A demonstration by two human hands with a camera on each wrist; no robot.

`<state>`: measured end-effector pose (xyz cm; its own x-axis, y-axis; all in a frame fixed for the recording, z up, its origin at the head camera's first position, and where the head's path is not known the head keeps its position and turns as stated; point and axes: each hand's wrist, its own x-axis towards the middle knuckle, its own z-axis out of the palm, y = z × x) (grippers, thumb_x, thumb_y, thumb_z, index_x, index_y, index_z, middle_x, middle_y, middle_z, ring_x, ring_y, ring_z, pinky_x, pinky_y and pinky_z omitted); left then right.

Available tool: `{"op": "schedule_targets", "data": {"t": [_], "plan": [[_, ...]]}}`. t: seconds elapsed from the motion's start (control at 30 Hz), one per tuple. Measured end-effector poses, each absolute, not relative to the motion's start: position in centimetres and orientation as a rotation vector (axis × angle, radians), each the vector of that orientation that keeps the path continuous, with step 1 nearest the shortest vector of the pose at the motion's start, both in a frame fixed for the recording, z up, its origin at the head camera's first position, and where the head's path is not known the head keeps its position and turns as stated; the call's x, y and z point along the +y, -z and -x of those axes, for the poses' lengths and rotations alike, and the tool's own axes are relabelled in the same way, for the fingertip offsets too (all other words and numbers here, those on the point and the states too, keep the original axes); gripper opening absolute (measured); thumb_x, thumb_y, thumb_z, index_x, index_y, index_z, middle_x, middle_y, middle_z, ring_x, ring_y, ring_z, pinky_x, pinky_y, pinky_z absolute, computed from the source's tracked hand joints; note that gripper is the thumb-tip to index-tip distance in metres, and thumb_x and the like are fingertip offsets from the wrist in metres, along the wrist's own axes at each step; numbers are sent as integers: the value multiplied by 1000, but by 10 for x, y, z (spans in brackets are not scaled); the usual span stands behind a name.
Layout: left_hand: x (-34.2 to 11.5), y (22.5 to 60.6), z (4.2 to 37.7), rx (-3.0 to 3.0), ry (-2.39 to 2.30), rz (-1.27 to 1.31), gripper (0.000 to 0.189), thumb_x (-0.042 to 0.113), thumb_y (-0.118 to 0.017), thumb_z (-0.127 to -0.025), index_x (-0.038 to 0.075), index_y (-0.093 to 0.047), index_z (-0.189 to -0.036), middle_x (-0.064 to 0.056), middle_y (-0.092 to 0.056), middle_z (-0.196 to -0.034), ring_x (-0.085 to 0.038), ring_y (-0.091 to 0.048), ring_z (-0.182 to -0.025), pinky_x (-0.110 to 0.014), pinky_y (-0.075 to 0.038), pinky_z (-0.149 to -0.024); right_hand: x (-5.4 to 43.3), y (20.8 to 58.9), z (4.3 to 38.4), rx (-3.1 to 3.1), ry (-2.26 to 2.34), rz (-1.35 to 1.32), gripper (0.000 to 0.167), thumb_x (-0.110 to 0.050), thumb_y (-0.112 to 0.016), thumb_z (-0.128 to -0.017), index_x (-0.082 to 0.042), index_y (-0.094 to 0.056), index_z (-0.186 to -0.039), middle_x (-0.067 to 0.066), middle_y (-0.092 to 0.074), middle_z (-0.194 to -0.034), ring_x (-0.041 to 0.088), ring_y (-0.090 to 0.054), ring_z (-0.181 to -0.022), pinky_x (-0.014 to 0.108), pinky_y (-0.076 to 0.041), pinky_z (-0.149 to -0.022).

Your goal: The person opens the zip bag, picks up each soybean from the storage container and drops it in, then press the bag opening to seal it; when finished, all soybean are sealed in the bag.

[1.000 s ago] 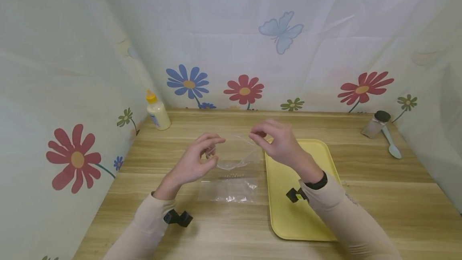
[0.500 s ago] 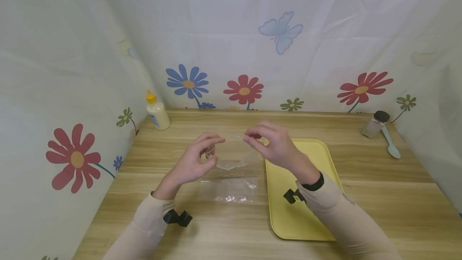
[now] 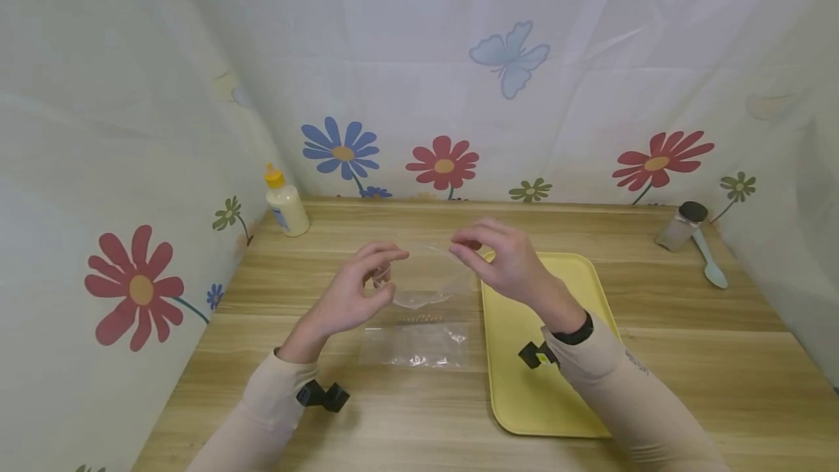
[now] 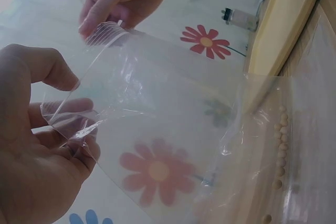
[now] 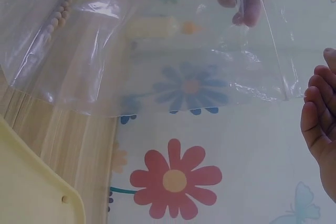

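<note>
A clear zip bag [image 3: 416,347] hangs between both hands over the table, its mouth up and partly spread. Small round beige balls [image 4: 282,150], like dried soybeans, lie in a row along the bag's lower part. My left hand [image 3: 354,290] holds the left corner of the mouth, with fingers curled about the film in the left wrist view. At the opposite corner my right hand [image 3: 507,261] pinches the zip edge between thumb and fingers. In the right wrist view, the left hand's fingers [image 5: 252,3] show blurred through the film.
A yellow tray [image 3: 524,392] lies on the wooden table under the right forearm. At the back left stands a squeeze bottle [image 3: 288,210] with a yellow cap. A black-lidded jar [image 3: 682,226] and a pale blue spoon [image 3: 713,268] are at the back right. Flowered cloth surrounds the table.
My right hand shifted a little left along the bag's mouth, then back right. The mouth looks narrower than a second ago. My left hand has stayed in place.
</note>
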<state>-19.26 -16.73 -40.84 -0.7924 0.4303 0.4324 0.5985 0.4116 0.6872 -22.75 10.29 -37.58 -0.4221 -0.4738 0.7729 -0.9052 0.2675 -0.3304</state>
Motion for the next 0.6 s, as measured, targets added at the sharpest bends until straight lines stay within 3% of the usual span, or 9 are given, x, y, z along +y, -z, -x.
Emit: {"op": "schedule_targets", "data": {"t": [0.17,0.6], "plan": [[-167,407,192,-2486,1325,908,48,1,-62,-80,8,-62,-128,-5,-57,-122,-15,-50,-81,-26,-45,-69,106,377,230,-2017,-1047,-1238,10,-4,-72,-83,-2,-71,-93,6,-69,-85,13,-64,-76,24,-54,-69],[-167,408,192,-2487,1322,907,49,1,-62,-80,6,-61,-128,-5,-57,-124,-15,-51,-82,-26,-46,-70,116,389,243,-2079,-1030,-1159,12,-1,-73,-81,-2,-72,-93,5,-69,-84,13,-61,-74,31,-53,-64]]}}
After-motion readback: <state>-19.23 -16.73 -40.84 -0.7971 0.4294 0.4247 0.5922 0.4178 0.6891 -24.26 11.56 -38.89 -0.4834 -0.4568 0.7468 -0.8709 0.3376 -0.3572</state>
